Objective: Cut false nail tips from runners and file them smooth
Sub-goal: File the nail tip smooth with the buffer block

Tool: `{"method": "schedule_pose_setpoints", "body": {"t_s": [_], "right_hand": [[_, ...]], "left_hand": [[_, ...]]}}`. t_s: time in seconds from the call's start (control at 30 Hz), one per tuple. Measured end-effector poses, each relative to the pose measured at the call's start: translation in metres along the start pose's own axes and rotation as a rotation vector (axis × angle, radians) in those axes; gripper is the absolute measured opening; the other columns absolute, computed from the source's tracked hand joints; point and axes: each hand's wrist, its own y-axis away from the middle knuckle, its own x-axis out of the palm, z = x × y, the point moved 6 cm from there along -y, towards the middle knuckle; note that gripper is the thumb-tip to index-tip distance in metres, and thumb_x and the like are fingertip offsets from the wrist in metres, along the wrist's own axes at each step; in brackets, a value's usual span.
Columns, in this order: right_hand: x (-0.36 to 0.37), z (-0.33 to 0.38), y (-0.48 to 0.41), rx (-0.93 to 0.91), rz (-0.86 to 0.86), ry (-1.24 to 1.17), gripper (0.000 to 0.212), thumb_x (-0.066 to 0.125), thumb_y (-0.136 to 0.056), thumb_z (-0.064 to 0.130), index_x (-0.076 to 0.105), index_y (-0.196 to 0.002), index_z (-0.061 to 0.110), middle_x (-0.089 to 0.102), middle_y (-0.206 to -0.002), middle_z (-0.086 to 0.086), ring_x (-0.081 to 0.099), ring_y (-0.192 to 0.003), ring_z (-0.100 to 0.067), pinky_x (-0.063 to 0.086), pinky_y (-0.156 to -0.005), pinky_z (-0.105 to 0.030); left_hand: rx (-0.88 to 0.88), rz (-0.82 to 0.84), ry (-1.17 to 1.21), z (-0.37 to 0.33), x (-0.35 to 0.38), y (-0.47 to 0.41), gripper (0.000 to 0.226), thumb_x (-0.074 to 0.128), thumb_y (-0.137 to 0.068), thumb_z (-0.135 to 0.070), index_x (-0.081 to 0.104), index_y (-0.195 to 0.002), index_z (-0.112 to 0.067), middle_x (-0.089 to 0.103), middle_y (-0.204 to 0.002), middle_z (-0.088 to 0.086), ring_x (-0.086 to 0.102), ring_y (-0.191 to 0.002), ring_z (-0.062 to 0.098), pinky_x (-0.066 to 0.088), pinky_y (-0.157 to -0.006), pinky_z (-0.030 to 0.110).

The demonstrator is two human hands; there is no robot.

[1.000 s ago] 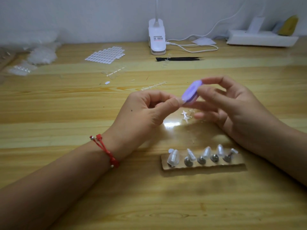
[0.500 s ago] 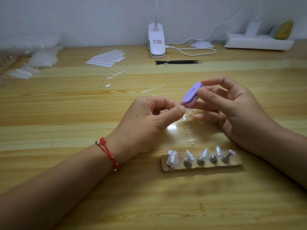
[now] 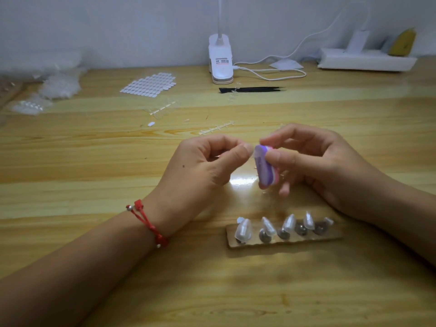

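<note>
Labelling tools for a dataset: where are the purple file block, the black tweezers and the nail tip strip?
purple file block [image 3: 262, 171], head view, its purple face.
black tweezers [image 3: 254, 89], head view, mid-length.
nail tip strip [image 3: 306, 239], head view, bare front edge.

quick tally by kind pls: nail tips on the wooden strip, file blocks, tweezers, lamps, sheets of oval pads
nail tips on the wooden strip: 5
purple file block: 1
black tweezers: 1
clip lamp: 1
sheet of oval pads: 1
total: 9
</note>
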Motion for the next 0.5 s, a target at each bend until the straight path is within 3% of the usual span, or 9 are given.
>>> {"method": "schedule_pose_setpoints", "body": {"t_s": [0.13,0.27,0.37,0.5], "right_hand": [[-0.005,0.0,-0.002,-0.013,-0.074,-0.09,0.019,0.081,-0.069,0.023,0.075,-0.087,0.023,0.072,-0.084,-0.005,0.071,-0.068,-0.021,0.055,-0.054,-0.025],[0.0015,-0.0004,0.0008,-0.01,0.008,0.022,0.016,0.077,-0.072,0.021,0.073,-0.087,0.022,0.072,-0.09,-0.002,0.072,-0.067,-0.019,0.058,-0.057,-0.026],[-0.0049,0.0,-0.0001,0.001,-0.071,-0.078,0.017,0.078,-0.068,0.023,0.071,-0.083,0.022,0.071,-0.091,-0.007,0.073,-0.072,-0.024,0.057,-0.058,-0.027],[0.0023,0.0001,0.0006,0.013,0.024,0.017,0.015,0.08,-0.07,0.021,0.07,-0.082,0.024,0.072,-0.092,-0.003,0.073,-0.07,-0.023,0.057,-0.057,-0.025]], "left_hand": [[0.0,-0.006,-0.014,-0.0005,0.0006,-0.0001,0.011,0.062,-0.084,-0.02,0.067,-0.077,-0.013,0.045,-0.041,-0.014,0.035,-0.039,-0.001,0.03,-0.043,0.007],[-0.007,-0.08,0.022,0.0007,-0.0043,-0.0009,0.011,0.062,-0.084,-0.021,0.066,-0.077,-0.015,0.042,-0.041,-0.012,0.033,-0.039,0.001,0.03,-0.043,0.008],[0.0,-0.034,0.006,-0.0019,-0.0001,0.0004,0.01,0.062,-0.081,-0.024,0.066,-0.076,-0.016,0.046,-0.042,-0.014,0.035,-0.04,0.001,0.031,-0.044,0.007],[0.0,-0.052,0.012,-0.0019,-0.0009,0.0006,0.015,0.062,-0.073,-0.032,0.066,-0.074,-0.018,0.047,-0.042,-0.014,0.036,-0.04,0.0,0.031,-0.044,0.007]]}}
